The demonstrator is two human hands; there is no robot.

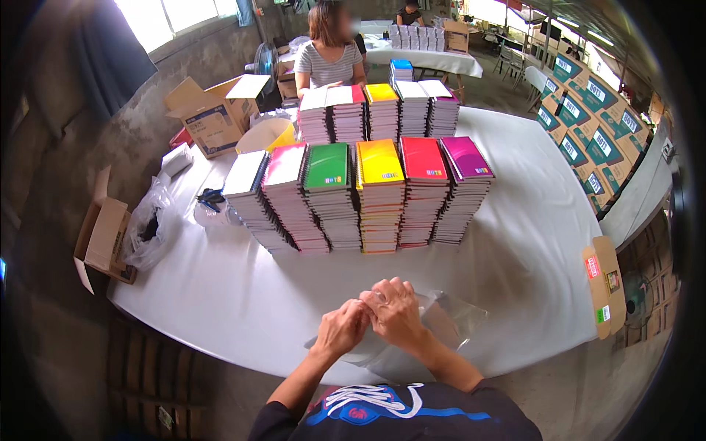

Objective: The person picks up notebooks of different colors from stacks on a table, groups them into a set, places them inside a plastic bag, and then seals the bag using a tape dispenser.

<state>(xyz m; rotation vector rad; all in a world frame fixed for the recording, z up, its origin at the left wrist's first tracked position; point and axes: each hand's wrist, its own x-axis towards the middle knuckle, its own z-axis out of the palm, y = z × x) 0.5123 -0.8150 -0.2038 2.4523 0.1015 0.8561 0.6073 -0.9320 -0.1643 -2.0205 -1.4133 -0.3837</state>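
My hands meet over the near edge of the white-covered table, fingertips together. A clear plastic bag (462,320) spreads beneath my right wrist and forearm. My left hand (343,328) is closed, its fingertips pinching the bag's film against the other hand. Curled beside it, my right hand (394,312) is shut on the same film; the exact grip is hidden by the fingers. Beyond them stands a row of tall stacks of spiral-bound notebooks, among them green (328,166), yellow (380,162), red (424,159) and purple (466,158) covers.
A second row of notebook stacks (382,94) stands behind, with a co-worker (329,59) beyond. At left are an open carton (213,126), a crumpled plastic bag (151,224) and a cardboard box (107,239). Printed cartons (596,121) pile up at right, near a cardboard flap (604,288).
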